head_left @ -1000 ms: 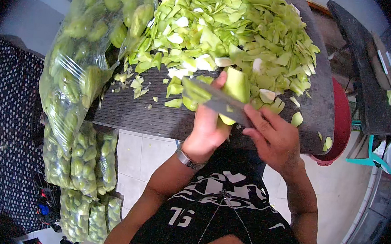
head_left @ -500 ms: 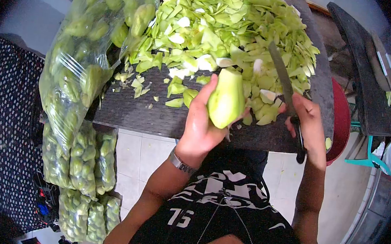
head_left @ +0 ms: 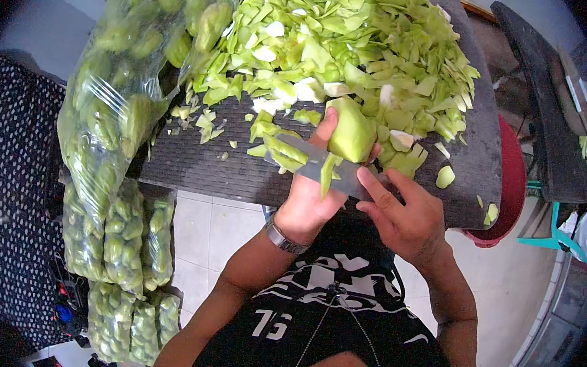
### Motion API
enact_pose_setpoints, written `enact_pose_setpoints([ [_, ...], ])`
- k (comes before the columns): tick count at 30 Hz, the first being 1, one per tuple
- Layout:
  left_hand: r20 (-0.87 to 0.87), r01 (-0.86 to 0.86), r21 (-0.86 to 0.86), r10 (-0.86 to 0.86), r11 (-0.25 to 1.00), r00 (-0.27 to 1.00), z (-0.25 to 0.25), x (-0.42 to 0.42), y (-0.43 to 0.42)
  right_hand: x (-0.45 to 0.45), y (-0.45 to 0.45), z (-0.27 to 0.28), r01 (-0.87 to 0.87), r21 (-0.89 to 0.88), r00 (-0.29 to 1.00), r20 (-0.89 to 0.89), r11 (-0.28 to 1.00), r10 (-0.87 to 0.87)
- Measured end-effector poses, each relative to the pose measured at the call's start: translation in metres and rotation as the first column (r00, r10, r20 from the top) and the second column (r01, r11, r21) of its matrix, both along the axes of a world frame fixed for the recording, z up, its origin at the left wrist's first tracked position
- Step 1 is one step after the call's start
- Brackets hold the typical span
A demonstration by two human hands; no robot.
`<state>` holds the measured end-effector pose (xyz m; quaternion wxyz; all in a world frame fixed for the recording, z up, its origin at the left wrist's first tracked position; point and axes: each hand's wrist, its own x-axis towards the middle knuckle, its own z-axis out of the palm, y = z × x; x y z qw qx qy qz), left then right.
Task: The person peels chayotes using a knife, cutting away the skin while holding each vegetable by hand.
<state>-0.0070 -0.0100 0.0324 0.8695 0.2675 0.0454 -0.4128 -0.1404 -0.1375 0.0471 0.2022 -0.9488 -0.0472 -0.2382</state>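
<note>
A partly peeled pale green vegetable, apparently a chayote [head_left: 353, 131], is gripped in my left hand [head_left: 310, 202], tilted over the near edge of the table. My right hand [head_left: 409, 215] is closed around the handle of a knife [head_left: 353, 178], and the handle is mostly hidden by the fingers. The broad blade points left, just below the chayote and across in front of my left palm. Thin green slices cling to the blade. Beyond my hands lies a large heap of green and whitish peelings [head_left: 346, 43].
The dark, ridged tabletop [head_left: 205, 169] carries the heap. A big clear bag of green chayotes [head_left: 118, 94] hangs over its left side. Several smaller filled bags [head_left: 123, 239] stand below. At right are a red tub [head_left: 511, 180] and a teal stool [head_left: 555, 228].
My right hand has swung the knife left and down, bringing its blade below the chayote. The chayote has shifted up and right and tilted. More peelings lie near the table's right edge.
</note>
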Motion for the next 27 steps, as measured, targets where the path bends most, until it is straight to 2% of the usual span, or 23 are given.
enact_pose_setpoints([
  [5,0.029,-0.022,0.020,0.021,1.000,0.999,-0.005,-0.001,0.000,0.003,-0.005,0.004,0.012,0.038,1.000,-0.010,0.999,-0.012],
  [8,0.008,-0.245,0.116,0.246,0.963,0.969,-0.022,-0.004,-0.008,0.007,-0.020,0.004,0.064,0.137,0.998,-0.035,0.989,-0.059],
  [9,0.013,-0.180,0.106,0.179,0.978,0.984,-0.014,-0.004,-0.005,0.008,-0.027,0.004,0.090,0.179,0.995,-0.052,0.980,-0.081],
  [10,0.019,-0.113,0.096,0.111,0.989,0.994,0.002,-0.003,0.001,0.008,-0.038,0.005,0.166,0.408,0.980,-0.166,0.898,-0.106],
  [12,0.035,-0.030,0.094,0.027,0.995,0.999,0.012,-0.001,0.005,0.008,-0.065,0.007,0.351,0.745,0.921,-0.383,0.568,-0.066],
  [13,0.010,-0.021,0.101,0.020,0.995,1.000,0.013,0.000,0.004,0.007,-0.072,0.007,0.444,0.826,0.881,-0.473,0.347,0.000],
  [14,-0.014,-0.010,0.108,0.012,0.994,1.000,0.014,0.002,0.004,0.004,-0.073,0.006,0.460,0.859,0.870,-0.486,0.224,0.079],
  [17,-0.049,0.038,0.081,-0.035,0.996,0.998,0.009,0.005,0.002,0.005,-0.036,0.019,0.480,0.756,0.855,-0.517,0.445,-0.043],
  [18,-0.056,0.057,0.068,-0.054,0.996,0.997,0.005,0.006,0.002,0.005,-0.031,0.011,0.241,0.614,0.952,-0.301,0.752,-0.059],
  [19,-0.082,0.027,0.051,-0.022,0.998,0.996,-0.001,0.005,0.001,0.007,-0.025,0.005,0.082,0.317,0.997,-0.039,0.945,-0.073],
  [21,-0.136,-0.038,0.022,0.041,0.999,0.990,-0.013,0.002,-0.003,-0.001,-0.014,0.013,0.025,0.086,0.997,-0.081,0.996,-0.018],
  [22,-0.092,0.024,-0.031,-0.027,0.999,0.995,-0.017,0.004,0.000,-0.002,-0.013,0.008,0.025,0.072,0.998,-0.051,0.997,-0.021],
  [27,0.059,-0.040,0.046,0.037,0.998,0.998,-0.018,-0.002,0.002,-0.002,-0.017,0.014,-0.044,0.114,0.995,-0.086,0.993,0.054],
])
